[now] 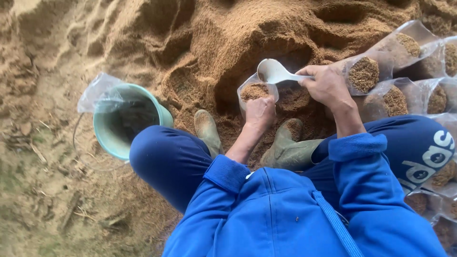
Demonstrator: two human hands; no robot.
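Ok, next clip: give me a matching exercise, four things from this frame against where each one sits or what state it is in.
Things:
1. white scoop
2. clear bag
3. green bucket
4. filled bags

Places or states:
a. held upright by the left hand, partly filled with brown material
b. lined with clear plastic, on the left by the knee
c. lying on their sides at the right
d. held by the handle in the right hand, over the open bag

Pairs: 1-d, 2-a, 3-b, 4-c
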